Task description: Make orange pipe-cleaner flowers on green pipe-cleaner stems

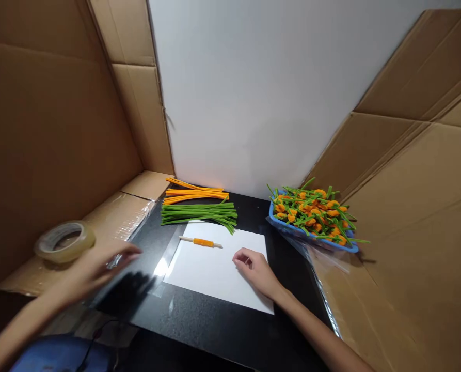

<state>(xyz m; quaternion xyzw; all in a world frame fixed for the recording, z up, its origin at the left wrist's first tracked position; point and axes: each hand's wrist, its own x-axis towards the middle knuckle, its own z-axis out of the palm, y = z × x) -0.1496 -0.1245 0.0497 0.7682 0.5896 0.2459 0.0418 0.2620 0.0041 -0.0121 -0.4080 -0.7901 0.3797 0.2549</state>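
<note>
My left hand hovers over the table's left edge, slightly blurred, its thumb and fingers apart with no held object visible. On the white sheet of paper, the curled fingers of my right hand meet the thumb near the right edge; nothing shows in them. Left of that hand lies a thin wooden stick with an orange fuzzy pipe cleaner wrapped tightly round its middle. Behind the paper, green pipe cleaners lie in a bundle, some reaching over its back edge. Orange pipe cleaners lie beyond them.
A blue basket at the right is heaped with orange and green pipe-cleaner pieces. A roll of clear tape rests on cardboard at the left. Cardboard panels flank the black table, with a white wall behind.
</note>
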